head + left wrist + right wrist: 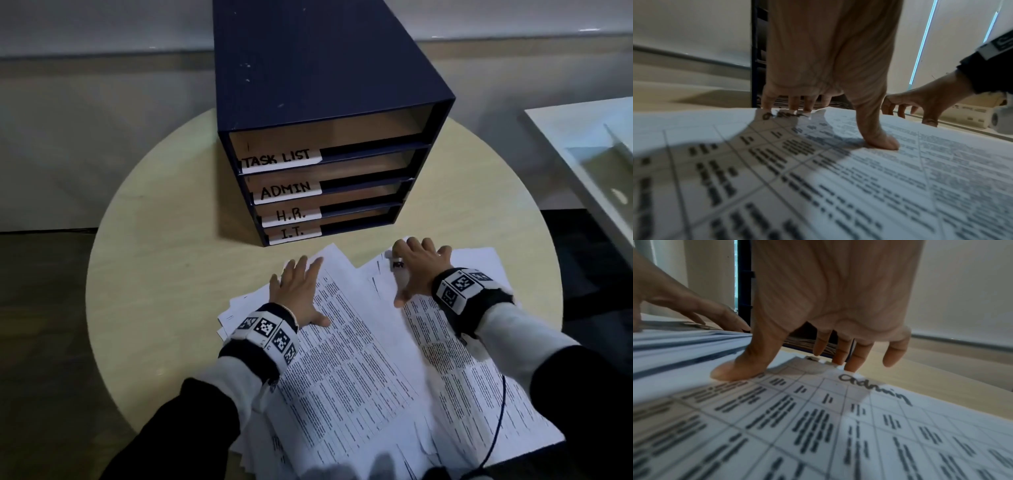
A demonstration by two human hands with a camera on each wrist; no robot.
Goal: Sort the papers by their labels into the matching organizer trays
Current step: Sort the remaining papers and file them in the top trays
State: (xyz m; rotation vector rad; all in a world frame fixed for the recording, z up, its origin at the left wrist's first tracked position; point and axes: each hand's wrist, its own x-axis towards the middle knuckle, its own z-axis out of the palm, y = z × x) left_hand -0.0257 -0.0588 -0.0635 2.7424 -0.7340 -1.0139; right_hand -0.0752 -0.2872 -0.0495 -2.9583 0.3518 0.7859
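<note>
A loose pile of printed papers [359,359] is spread over the near half of the round table [164,246]. My left hand [306,294] lies flat on the left sheets, its thumb [882,142] pressing the print and its fingers [793,104] at the sheet's far edge over a handwritten label I cannot read. My right hand [411,274] rests with spread fingers on the right sheets, whose top sheet [859,426] is marked "admin" by hand; the thumb [731,371] presses on it. Behind stands the dark blue organizer [325,85], trays labelled TASK LIST, ADMIN [287,190], H.R., I.T.
A white piece of furniture [582,154] stands off the table's right edge. A thin black cable [498,421] runs over the papers near my right sleeve. Bare tabletop shows left of the pile and beside the organizer.
</note>
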